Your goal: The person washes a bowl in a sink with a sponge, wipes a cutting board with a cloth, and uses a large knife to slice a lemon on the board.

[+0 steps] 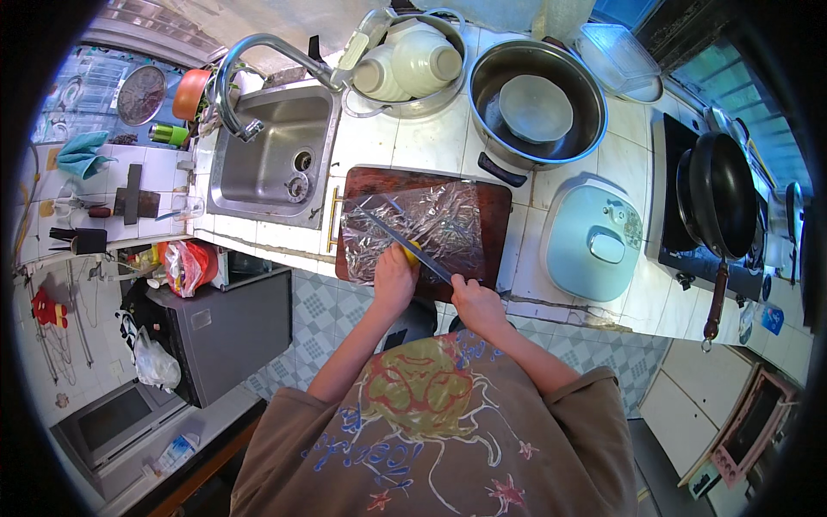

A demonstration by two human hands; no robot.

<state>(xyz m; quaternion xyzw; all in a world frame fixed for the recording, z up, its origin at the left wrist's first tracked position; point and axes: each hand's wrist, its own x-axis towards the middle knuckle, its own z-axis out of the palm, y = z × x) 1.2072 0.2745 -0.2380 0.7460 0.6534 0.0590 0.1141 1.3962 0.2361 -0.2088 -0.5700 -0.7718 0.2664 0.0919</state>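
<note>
My left hand (395, 274) grips a small yellow object (412, 251), mostly hidden by the fingers, right against a long knife (433, 263). I cannot tell what the yellow object is. My right hand (477, 305) is closed around the knife's handle end, and the blade points away to the upper left. Both hands are over the near part of a dark reddish-brown cutting board (496, 223). A crinkled sheet of clear plastic film (446, 213) covers much of the board beneath the blade.
Left of the board is a stainless steel sink (258, 161) with a curved faucet (226, 71). Behind stand a pot of bowls (413, 64) and a large pot (481, 123) holding one bowl. A pale blue rice cooker (581, 258) and a frying pan (720, 194) on the stove are at right.
</note>
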